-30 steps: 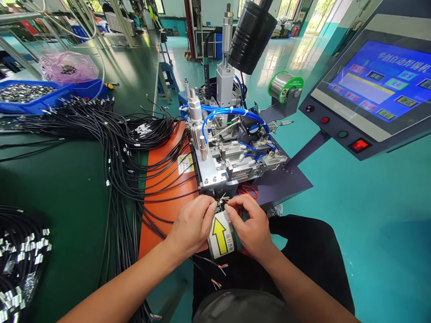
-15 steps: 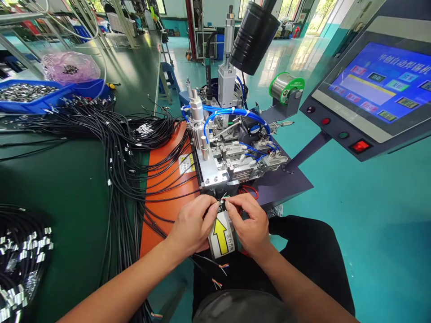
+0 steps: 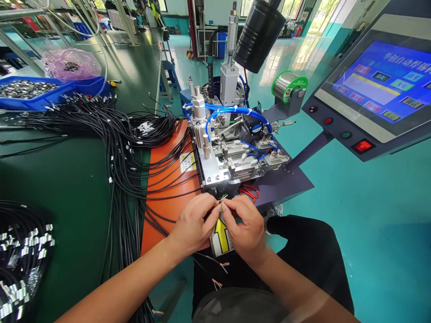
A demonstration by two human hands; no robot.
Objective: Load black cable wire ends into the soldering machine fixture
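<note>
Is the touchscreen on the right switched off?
No, the touchscreen is lit, showing a blue page with coloured buttons, and a red light glows below it.

Workshop: glossy teal floor [image 3: 353,211], green bench [image 3: 67,179], blue stool [image 3: 170,74], bright windows [image 3: 323,9] at rear, daylight reflecting off floor.

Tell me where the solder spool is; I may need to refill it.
In the head view the solder spool sits upper right of centre, on a bracket behind the machine, left of the touchscreen and just right of the black cylinder.
</note>
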